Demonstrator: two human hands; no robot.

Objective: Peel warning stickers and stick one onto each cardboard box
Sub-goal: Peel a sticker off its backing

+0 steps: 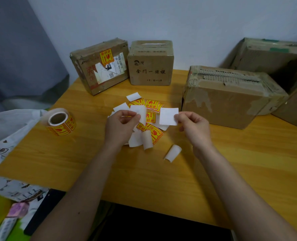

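Apparently four cardboard boxes (151, 63) line the table's (109, 171) far edge; left hand (119, 126) pinches curled backing (140, 112), right hand (194, 126) pinches a flat white-side-up sticker (168, 116).

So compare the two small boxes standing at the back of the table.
The left box already carries a yellow warning sticker and a torn white shipping label; the middle box has neither, only dark printed characters. The left box stands angled and looks battered; the middle box faces squarely and looks neater. Both are brown cardboard, upright, near the wall.
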